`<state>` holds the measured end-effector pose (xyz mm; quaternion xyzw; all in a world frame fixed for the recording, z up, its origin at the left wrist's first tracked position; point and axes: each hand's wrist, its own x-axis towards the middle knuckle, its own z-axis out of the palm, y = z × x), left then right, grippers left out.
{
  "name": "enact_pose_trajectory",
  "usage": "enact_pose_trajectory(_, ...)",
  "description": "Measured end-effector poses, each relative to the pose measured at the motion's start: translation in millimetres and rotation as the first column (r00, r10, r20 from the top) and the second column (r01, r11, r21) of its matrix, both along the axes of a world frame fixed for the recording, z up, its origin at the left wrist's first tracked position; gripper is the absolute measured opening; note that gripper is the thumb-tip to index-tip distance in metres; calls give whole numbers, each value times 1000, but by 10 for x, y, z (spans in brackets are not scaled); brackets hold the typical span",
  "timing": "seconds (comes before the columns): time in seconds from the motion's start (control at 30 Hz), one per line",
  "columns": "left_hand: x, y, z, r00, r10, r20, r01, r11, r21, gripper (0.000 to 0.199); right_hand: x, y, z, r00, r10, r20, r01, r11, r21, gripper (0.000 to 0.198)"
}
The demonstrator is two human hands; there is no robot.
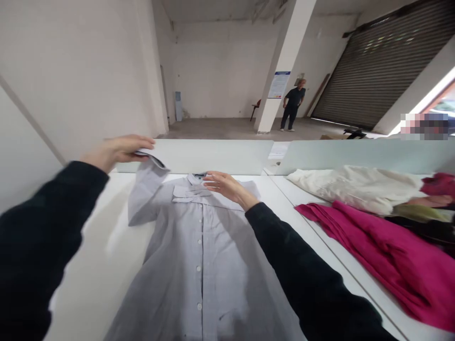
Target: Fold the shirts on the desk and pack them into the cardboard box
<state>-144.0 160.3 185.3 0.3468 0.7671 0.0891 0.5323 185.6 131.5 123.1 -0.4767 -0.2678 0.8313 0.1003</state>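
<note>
A light grey button-up shirt [223,255] lies front side up on the white table, its collar at the far end and a row of white buttons down the middle. My left hand [124,149] is closed on the cuff end of one sleeve [145,194], which it lifts above the table at the left. The other sleeve lies folded across the chest below the collar. Over that folded sleeve, near the collar, hovers my right hand [227,185], its fingers stretched out and nothing in them.
To the right lie a magenta garment [387,255] and a white garment [355,187], with more clothes beyond. A low frosted panel [220,154] runs along the table's far edge. A person [294,104] stands near a pillar [280,57] at the back.
</note>
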Motion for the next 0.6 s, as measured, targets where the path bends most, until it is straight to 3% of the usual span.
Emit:
enact_pose_trajectory(0.03,305,30,-98,996,1,90,5,998,-64,40,-96,27,63,999,-21,-50,19,999,-47,50)
enact_pose_trajectory(0.07,593,27,-182,984,85,156,-60,985,-163,48,-180,37,108,996,-23,-82,16,997,-75,60)
enact_pose_trajectory(0.17,1246,-156,-341,953,124,275,-73,980,-186,61,-337,-42,127,997,55,-59,-59,996,-69,80)
enact_pose_trajectory(0.23,1445,-387,-377,917,122,381,-66,986,-155,67,-359,-163,62,992,118,44,-116,992,-56,72)
enact_pose_trajectory(0.3,1463,-674,-376,904,72,421,-21,992,-125,74,-332,-288,-24,967,156,201,-140,986,-92,47)
enact_pose_trajectory(0.4,1288,-1158,-351,937,-99,335,128,989,-67,70,-265,-394,-132,900,160,405,-103,982,-159,14)
enact_pose_trajectory(0.5,1069,-1636,-373,926,-281,253,299,953,-35,47,-261,-380,-197,877,137,460,-59,982,-180,14)
enact_pose_trajectory(0.6,941,-2072,-500,925,-351,148,357,934,-13,41,-380,-317,-245,887,113,447,-27,981,-193,9)
